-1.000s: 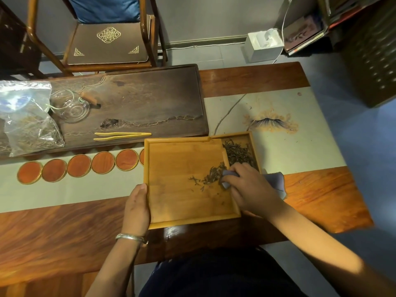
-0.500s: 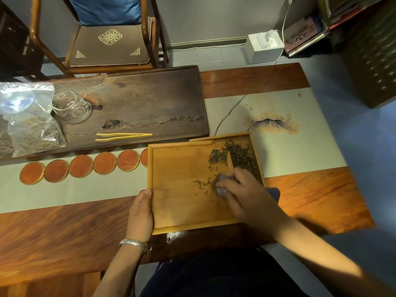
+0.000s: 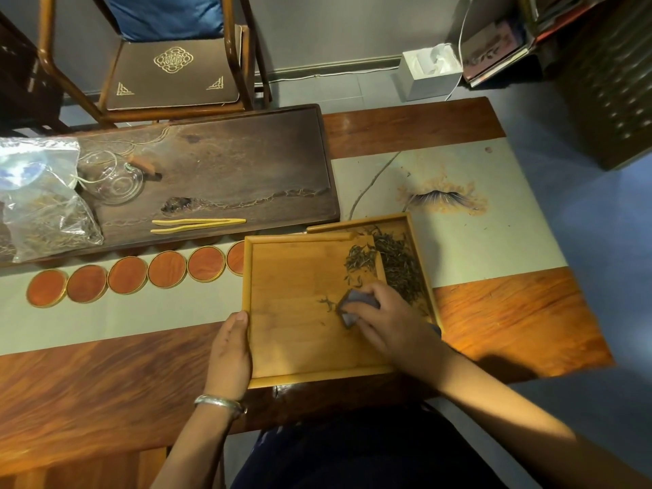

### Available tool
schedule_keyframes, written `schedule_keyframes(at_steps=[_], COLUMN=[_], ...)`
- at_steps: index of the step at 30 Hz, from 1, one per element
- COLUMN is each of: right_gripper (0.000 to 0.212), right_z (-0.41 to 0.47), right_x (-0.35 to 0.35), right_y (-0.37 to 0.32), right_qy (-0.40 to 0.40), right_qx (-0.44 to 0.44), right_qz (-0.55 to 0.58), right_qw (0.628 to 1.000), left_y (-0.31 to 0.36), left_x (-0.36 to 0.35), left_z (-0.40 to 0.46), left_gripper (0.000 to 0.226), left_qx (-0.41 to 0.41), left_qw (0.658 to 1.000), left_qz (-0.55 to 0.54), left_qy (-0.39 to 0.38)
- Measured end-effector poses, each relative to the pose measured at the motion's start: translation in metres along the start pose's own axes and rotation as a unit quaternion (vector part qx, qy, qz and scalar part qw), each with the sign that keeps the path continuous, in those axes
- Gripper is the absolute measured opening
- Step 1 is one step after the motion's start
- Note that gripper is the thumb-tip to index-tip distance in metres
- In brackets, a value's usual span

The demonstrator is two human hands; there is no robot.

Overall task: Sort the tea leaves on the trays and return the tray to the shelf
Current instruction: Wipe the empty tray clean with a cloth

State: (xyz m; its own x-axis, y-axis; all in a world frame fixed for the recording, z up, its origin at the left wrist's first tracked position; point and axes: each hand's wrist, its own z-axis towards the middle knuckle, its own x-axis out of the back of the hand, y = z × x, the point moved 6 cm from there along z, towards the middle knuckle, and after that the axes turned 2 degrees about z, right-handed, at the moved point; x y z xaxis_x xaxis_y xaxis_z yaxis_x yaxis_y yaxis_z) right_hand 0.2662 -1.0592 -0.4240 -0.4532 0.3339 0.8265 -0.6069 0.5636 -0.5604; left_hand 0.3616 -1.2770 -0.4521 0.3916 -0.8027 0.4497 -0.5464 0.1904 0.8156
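Observation:
A light bamboo tray (image 3: 293,333) lies on the table in front of me, overlapping a second bamboo tray (image 3: 420,241) at its right. Dark tea leaves (image 3: 398,266) are heaped across the upper tray's far right corner and the lower tray. A few stray leaves (image 3: 328,304) lie mid-tray. My left hand (image 3: 229,351) holds the upper tray's left rim, thumb on the edge. My right hand (image 3: 384,319) grips a grey-blue cloth (image 3: 352,307) and presses it on the tray floor beside the stray leaves.
A dark wooden tea board (image 3: 225,171) carries bamboo tongs (image 3: 197,225) and a glass cup (image 3: 113,178). A plastic bag of tea (image 3: 42,206) lies at the left. Several round red coasters (image 3: 127,280) line the pale runner (image 3: 469,248). A chair (image 3: 165,65) stands beyond the table.
My right hand with the cloth has pulled back toward me and left across the tray floor. The swept leaves now sit in the far right corner. My left hand keeps its hold.

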Motion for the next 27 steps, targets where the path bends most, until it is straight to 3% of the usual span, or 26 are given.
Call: schedule_keyframes(at_steps=[10,15,20,23,27], right_gripper=[0.030,0.030,0.030,0.032,0.031], right_z=[0.042,0.030,0.012,0.014,0.024], right_x=[0.013,0.019,-0.010,-0.022,-0.022], right_y=[0.040,-0.006,-0.053,-0.053,-0.029], right_qy=[0.042,0.038,-0.055,-0.084,-0.049], right_qx=[-0.078,-0.006,0.073,0.078,0.030], right_qz=[-0.004,0.015,0.021,0.013,-0.010], right_qw=[0.996,0.999,0.996,0.993,0.998], left_y=[-0.004,-0.008,-0.004,-0.004,-0.003], left_x=[-0.003,-0.005,-0.007,-0.007,-0.006], left_z=[-0.001,0.000,0.000,0.001,-0.001], left_gripper=[0.033,0.033,0.034,0.034,0.034], left_qx=[0.000,0.012,-0.016,-0.009,-0.008], left_qw=[1.000,0.999,0.999,1.000,1.000], left_qz=[-0.008,-0.034,0.005,-0.007,-0.012], left_qy=[-0.024,-0.023,-0.027,-0.025,-0.014])
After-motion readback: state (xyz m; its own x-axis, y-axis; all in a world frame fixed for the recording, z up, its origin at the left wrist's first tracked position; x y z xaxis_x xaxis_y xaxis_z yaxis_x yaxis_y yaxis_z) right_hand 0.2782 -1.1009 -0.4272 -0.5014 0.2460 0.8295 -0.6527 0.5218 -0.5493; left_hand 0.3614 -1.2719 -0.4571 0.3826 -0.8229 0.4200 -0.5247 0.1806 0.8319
